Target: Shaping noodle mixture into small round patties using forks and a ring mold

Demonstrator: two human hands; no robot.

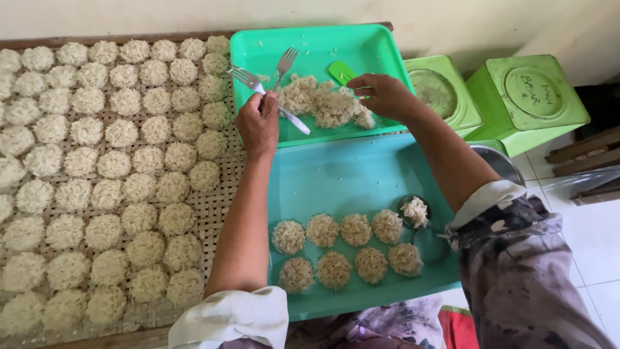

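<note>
Noodle rounds [354, 247] nr cam | L hand [257, 123] grips fork [270, 97] | R hand [384, 95] on noodle pile [326, 103]

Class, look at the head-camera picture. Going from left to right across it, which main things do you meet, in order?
Woven mat covered with round rice cakes → left hand holding a fork → right hand over the green tray → two green tins.

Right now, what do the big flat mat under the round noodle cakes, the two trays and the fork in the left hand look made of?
Brown woven drying mat: probably split bamboo, matt; basket-weave strips show. Green rectangular tray and teal rectangular tray: likely plastic, smooth, evenly coloured, soft sheen. Silver fork in the left hand: metal, bright and reflective.
</note>
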